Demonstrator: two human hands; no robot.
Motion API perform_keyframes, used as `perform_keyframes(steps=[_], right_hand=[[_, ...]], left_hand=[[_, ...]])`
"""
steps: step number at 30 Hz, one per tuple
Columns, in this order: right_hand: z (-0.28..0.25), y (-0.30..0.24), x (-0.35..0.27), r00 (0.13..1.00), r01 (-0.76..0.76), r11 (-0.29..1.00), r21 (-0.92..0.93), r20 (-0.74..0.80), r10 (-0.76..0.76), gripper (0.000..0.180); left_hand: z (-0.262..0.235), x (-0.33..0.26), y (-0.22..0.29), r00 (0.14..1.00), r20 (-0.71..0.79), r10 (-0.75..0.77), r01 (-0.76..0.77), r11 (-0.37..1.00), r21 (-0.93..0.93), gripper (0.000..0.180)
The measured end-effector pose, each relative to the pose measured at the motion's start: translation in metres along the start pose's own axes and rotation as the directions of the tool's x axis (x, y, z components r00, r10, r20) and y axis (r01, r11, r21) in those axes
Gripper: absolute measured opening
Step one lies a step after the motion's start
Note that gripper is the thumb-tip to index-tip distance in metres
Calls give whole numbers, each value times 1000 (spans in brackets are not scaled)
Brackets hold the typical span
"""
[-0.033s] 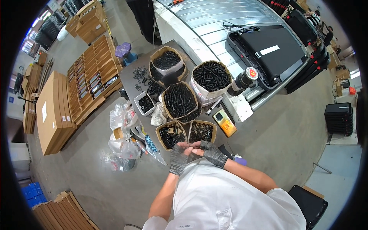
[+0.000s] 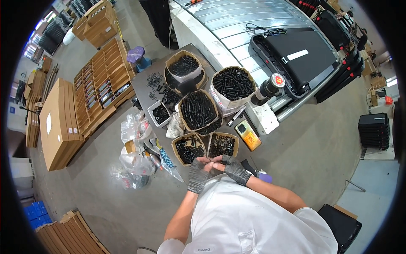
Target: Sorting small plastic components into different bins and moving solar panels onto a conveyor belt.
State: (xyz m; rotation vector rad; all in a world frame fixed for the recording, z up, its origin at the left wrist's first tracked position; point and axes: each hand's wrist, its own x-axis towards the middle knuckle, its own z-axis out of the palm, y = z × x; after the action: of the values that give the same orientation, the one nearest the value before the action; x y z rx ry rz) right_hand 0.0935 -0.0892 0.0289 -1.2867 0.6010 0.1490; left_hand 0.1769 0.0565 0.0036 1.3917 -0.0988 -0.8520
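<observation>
My left hand (image 2: 197, 174) and my right hand (image 2: 235, 169) wear grey fingerless gloves and meet just in front of my chest. Their fingertips pinch together on a small dark part (image 2: 212, 161), too small to make out. Directly beyond the hands stand two small open cardboard boxes, the left box (image 2: 188, 148) and the right box (image 2: 222, 144), both filled with black screws. My white shirt hides the floor below the hands.
Larger boxes of black bolts (image 2: 198, 111), (image 2: 232, 84), (image 2: 182, 67) stand behind on a grey plate, beside a small white tray (image 2: 160, 113). An orange handheld device (image 2: 248, 134) lies to the right, plastic bags (image 2: 134, 144) to the left. A metal conveyor (image 2: 253, 25) and wooden racks (image 2: 99, 86) border the spot.
</observation>
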Motion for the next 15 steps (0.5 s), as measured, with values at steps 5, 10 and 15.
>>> perform_keyframes(steps=[5,10,15], right_hand=[[-4,5,-3,999,25,996,-90,-41,-29,28],[-1,7,-4,992,38,981,-191,-110,-60,25],[-25,6,-6,994,101,937,-333,-2,-108,25]], left_hand=[[5,0,-9,998,-41,46,-41,994,101,16],[12,-2,-2,993,-6,117,-110,949,297,19],[1,-4,10,981,159,-112,85,982,168,24]])
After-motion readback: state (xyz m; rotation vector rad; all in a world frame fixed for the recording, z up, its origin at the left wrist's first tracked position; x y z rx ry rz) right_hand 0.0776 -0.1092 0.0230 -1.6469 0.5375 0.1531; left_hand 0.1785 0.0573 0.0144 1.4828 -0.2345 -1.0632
